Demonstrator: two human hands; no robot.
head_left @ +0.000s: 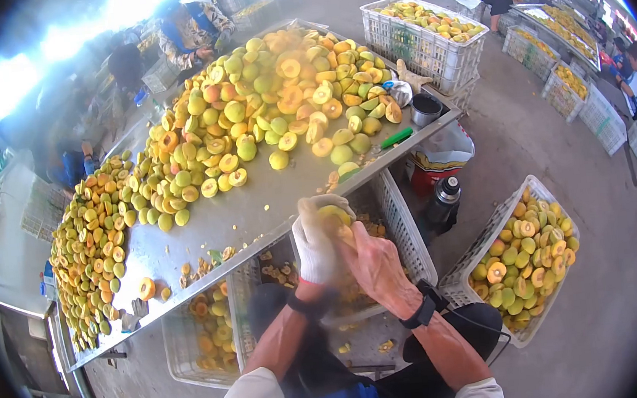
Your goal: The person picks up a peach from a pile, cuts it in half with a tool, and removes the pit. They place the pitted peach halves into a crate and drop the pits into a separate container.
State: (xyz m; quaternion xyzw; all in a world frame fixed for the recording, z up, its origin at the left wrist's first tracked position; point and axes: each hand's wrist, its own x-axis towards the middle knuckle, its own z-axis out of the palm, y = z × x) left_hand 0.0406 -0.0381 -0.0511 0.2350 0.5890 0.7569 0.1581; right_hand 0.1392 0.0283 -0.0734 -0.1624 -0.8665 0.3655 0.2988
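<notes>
Holds a yellow-green fruit (334,217) just off the near edge of the steel surface (243,214), over a white crate (408,238) tucked under that edge. Wraps the gloved left hand (314,249) around the fruit's left side, fingers (314,213) curled over its top and clenched on it. Presses the bare right hand (371,264) in from the right and from below, fingers folded tight against the fruit's lower half; blurred there, so cannot tell whether anything else sits in that grip. Leaves only the fruit's upper face showing between the two sets of fingers. Wears a black watch (424,312) on the right wrist.

On the surface, toward its far side: a large heap of whole and halved fruit (263,104), running along the far-left edge as well. At the surface's right end: a green-handled tool (397,138) lying flat and a dark pot (425,109) just beyond it. On the floor to the right of the surface: a dark flask (445,198) standing upright and, further right, a tilted crate of halved fruit (523,256). Beyond the surface's far side: other people at work.
</notes>
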